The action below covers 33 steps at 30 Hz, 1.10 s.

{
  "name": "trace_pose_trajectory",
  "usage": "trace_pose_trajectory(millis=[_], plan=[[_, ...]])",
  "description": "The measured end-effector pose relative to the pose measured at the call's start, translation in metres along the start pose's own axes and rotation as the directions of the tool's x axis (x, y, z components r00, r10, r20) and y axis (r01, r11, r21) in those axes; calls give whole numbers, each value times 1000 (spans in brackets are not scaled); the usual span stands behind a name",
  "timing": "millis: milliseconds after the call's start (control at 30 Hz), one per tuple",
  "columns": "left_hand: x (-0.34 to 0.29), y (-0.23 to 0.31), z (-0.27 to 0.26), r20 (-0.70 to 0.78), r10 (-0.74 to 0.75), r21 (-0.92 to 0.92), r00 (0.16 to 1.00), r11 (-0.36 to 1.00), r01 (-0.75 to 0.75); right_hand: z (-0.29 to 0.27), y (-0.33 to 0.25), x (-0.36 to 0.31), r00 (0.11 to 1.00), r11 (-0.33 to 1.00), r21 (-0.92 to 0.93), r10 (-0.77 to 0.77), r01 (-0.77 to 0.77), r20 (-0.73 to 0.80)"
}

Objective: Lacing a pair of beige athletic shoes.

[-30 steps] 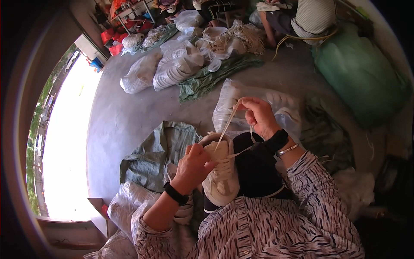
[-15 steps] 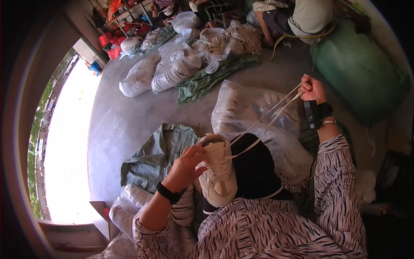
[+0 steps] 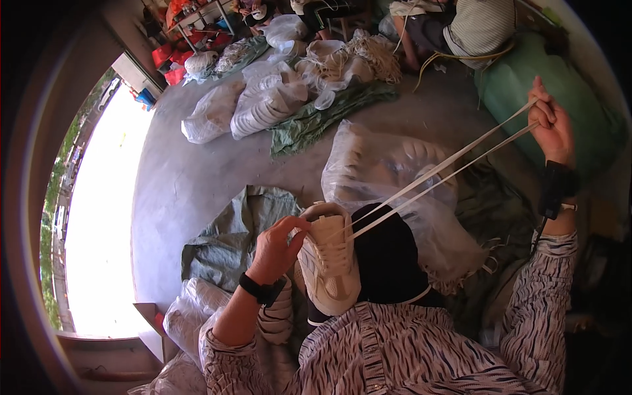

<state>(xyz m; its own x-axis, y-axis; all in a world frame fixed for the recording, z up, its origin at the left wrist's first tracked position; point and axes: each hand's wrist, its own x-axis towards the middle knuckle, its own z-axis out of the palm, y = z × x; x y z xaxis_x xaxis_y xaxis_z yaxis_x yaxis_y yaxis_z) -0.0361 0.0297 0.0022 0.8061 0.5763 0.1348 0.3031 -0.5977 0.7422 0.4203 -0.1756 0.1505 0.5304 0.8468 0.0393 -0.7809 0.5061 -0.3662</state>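
Note:
A cream sneaker (image 3: 337, 280) rests toe toward me on my dark-clad lap, its front laced in crisscross rows. My left hand (image 3: 275, 250) is closed on the sneaker's left side near the collar, the fingertips by the tongue. Far out to the right and raised, my right hand (image 3: 552, 128) grips a flat cream shoelace (image 3: 440, 172). Two taut strands of it run from the upper eyelets up to my right fingers, which are bent around them.
A clear plastic bag of shoes (image 3: 388, 161) lies ahead, and a green woven sheet (image 3: 237, 230) to its left. More bagged shoes (image 3: 266, 102) sit farther off. A big green sack (image 3: 546, 85) stands at right beside a seated person (image 3: 480, 29). A bright doorway opens at left.
My right hand has moved farther right and outward, drawing the shoelace strands longer. My left hand has shifted slightly left on the sneaker, which stays almost in place.

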Motion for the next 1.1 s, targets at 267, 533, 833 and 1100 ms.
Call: trace_pose_trajectory(millis=[267,533,833,1100], plan=[[30,70,18,525,278,-488,804,873,17,91,61,-16,160,917,-267,323,-297,933],[-16,12,-51,-284,-522,-933,805,345,-105,-9,58,-51,905,776,-474,-403,416,136],[-100,-126,-93,-434,-830,-889,351,332,-315,-172,43,-62,819,156,-921,-421,-357,-389],[-118,-172,-91,-397,-867,-888,302,446,114,-117,263,-51,963,231,-963,196,140,187]])
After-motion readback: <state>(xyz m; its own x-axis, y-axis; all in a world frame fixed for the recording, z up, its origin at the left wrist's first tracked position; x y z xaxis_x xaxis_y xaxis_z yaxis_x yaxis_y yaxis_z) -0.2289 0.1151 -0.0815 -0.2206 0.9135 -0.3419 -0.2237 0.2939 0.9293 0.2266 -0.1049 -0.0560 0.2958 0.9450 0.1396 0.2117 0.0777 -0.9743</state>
